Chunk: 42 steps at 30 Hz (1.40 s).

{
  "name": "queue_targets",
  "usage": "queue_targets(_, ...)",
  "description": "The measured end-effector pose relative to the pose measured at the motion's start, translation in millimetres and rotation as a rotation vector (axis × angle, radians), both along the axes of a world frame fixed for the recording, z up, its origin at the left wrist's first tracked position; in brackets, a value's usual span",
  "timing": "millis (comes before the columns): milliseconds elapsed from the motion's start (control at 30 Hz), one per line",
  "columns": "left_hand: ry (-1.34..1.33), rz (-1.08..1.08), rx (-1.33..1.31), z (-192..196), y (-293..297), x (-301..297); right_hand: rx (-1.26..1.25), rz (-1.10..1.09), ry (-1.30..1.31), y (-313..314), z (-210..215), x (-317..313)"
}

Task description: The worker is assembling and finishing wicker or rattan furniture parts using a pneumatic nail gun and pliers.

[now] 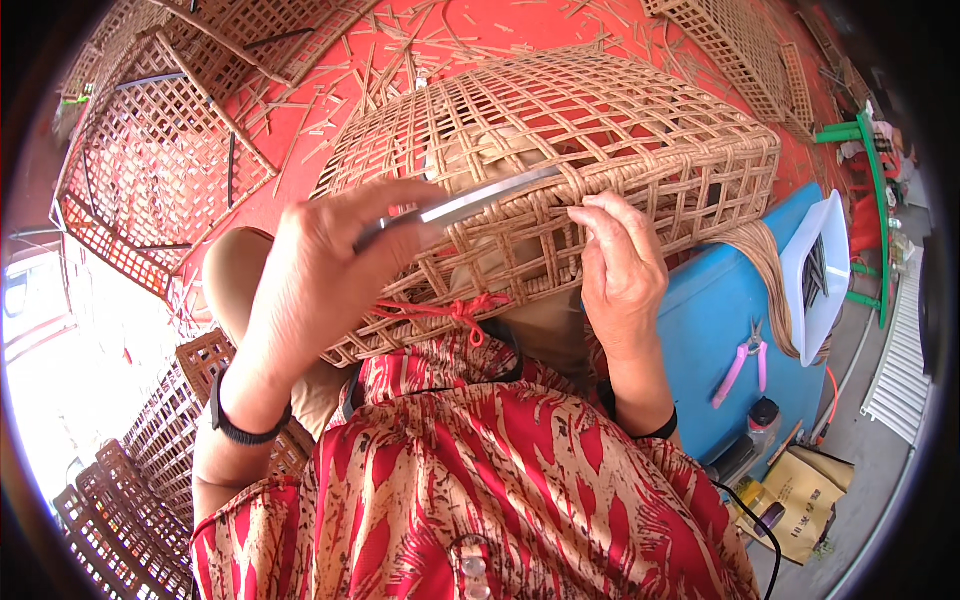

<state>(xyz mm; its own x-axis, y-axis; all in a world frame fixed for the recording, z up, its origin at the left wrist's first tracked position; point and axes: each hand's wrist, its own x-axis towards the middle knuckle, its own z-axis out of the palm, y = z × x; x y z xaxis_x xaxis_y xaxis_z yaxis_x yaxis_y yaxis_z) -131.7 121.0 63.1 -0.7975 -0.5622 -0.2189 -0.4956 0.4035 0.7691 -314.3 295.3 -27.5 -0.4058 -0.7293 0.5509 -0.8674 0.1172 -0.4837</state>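
A large woven panel frame of light-brown rattan-like strands (pixel 480 110) rests across my lap, its thick bound edge running up toward the right. My left hand (pixel 335 260) is closed round the dark handle of a flat metal tool (pixel 490 196) with a long, silver, tapering blade. The tip of that blade meets the weave at the bound edge. Just right of the tip, my right hand (pixel 622 265) pinches a strand at the edge between thumb and fingers; the strand is mostly hidden. A red cord (pixel 460 311) is knotted on the near side of the frame.
On the right, a blue table (pixel 690 320) carries pink-handled cutters (pixel 742 368), a strand bundle (pixel 765 270), a white tray (pixel 832 270) of dark pieces and a bottle (pixel 764 420). Other woven frames (pixel 150 160) stand at left and far right. Strand scraps litter the red floor (pixel 300 130).
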Motion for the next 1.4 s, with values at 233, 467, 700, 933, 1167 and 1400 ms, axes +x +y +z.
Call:
queue_targets(233, 0.054, -0.190, -0.347, 0.7, 25.1, -0.9, 0.033, -0.009, 0.021, 2.2, 5.1, 1.0)
queue_targets(467, 0.106, -0.243, -0.624, 1.0, 44.7, -1.3, 0.035, -0.004, 0.018, 0.9, 3.2, 3.3)
queue_targets(700, 0.312, 0.078, -0.172, -52.2, 60.0, 12.8, 0.048, -0.011, 0.016, -1.7, 5.3, 5.8)
queue_targets(933, 0.106, 0.205, 0.647, -67.2, 84.2, 4.6, 0.063, -0.030, -0.023, -1.6, 3.2, 8.2)
queue_targets(1167, 0.169, 0.166, 0.781, -89.4, 86.6, -2.9, 0.069, -0.039, -0.040, -0.1, -0.8, 6.0)
queue_targets(1400, 0.285, 0.181, 1.362, -92.1, 76.8, 7.6, 0.019, -0.009, -0.201, 3.1, -2.3, 7.5)
